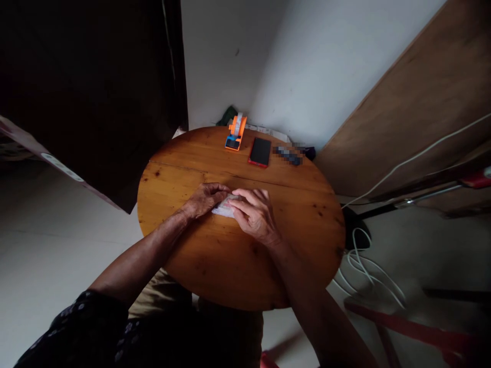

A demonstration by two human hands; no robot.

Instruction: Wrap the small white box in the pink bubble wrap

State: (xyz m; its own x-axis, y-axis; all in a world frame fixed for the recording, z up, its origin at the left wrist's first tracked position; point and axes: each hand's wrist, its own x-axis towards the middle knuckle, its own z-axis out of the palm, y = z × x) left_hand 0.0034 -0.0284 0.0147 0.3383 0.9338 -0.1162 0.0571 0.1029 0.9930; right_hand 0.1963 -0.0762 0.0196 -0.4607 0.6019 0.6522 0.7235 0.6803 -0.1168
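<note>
A small, flat whitish piece with faint pinkish marks point(224, 207) lies on or just over the middle of the round wooden table point(184, 189). It could be paper or a thin packet; I cannot tell which. My left hand point(205, 200) is closed at its left and far edge, thumb and fingers together. From the other side, my right hand point(255, 214) grips it with bent fingers, the fingertips resting on its upper face. Both hands partly cover the piece, and their fingertips nearly meet at its far edge.
An orange tape dispenser with a blue front point(236, 134) stands at the table's far edge. Beside it lie a red-edged phone point(260, 152) and a dark, blurred-out object point(288, 155). White cables point(362, 266) coil on the floor at right, near a red frame point(414, 329).
</note>
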